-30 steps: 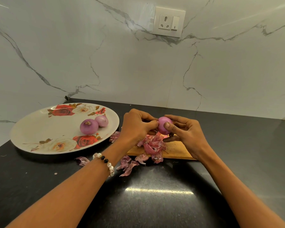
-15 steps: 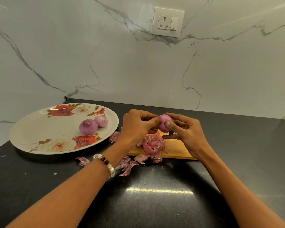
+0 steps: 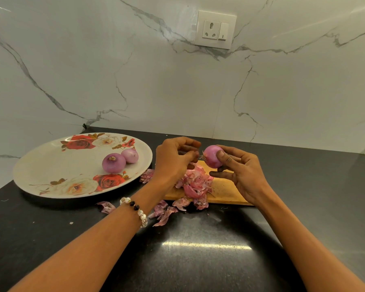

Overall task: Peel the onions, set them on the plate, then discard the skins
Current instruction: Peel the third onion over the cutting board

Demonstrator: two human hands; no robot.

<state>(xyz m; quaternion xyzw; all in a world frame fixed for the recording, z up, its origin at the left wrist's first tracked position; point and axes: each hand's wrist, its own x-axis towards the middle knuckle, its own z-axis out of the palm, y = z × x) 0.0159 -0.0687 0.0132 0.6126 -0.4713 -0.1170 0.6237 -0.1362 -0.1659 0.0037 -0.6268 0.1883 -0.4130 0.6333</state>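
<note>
Purple round peeled onion (image 3: 212,156) sits in my right hand (image 3: 241,175), pinched by thumb and fingers; my left hand (image 3: 173,160) curls just left, grip unclear.

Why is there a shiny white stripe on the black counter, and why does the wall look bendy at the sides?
Head view: the stripe is glare, probably a lamp overhead mirrored in the polished black counter; the wide-angle lens curves the marble wall near the edges; the left hand looks slightly smeared at its fingertips, while the plate is sharp.

Marble wall (image 3: 93,70), black counter (image 3: 198,260)
</note>
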